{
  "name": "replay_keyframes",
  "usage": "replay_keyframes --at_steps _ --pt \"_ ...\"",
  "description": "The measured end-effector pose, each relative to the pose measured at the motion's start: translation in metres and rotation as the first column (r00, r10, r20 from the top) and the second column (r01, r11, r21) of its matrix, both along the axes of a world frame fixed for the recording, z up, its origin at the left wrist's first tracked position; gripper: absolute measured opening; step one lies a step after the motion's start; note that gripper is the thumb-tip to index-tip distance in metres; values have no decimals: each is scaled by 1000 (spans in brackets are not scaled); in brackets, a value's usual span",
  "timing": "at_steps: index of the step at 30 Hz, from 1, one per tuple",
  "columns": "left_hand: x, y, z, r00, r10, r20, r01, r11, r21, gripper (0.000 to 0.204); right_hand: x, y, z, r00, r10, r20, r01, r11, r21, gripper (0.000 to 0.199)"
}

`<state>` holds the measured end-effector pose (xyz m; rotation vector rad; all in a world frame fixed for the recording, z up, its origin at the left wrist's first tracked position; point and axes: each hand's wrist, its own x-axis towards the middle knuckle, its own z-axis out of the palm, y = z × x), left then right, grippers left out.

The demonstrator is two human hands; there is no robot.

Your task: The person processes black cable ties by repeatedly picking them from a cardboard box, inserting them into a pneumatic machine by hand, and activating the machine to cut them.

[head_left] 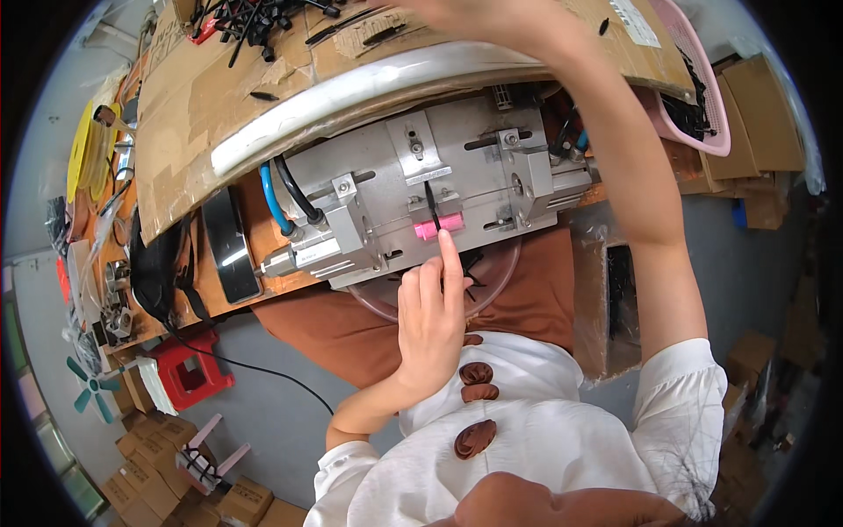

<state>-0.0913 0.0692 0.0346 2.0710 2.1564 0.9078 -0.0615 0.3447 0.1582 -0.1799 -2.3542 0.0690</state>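
My left hand (430,307) comes up to the near side of a grey metal fixture (465,132). Its index finger is stretched out and its tip touches, or nearly touches, the near end of a thin black stick-like part (431,202). The other fingers are loosely bent, with nothing visible in them. This black part lies across a small metal block and a bright pink piece (425,230) at the middle of the fixture. My right hand (439,10) reaches over the cardboard-covered surface at the far edge, where the picture cuts off its fingers.
Black parts (259,26) lie heaped on the cardboard (189,132). Blue and black hoses run to the fixture's left cylinder (316,255). A dark phone-like slab (230,250) lies to the left. At right stands a pink basket (716,123); a clear bowl (378,303) sits below the fixture.
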Motion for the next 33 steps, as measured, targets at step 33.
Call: replay_keyframes --at_steps 33 --pt "2 -38 35 943 -141 300 131 990 52 73 100 -193 -106 991 -132 30 102 582 -807 51"
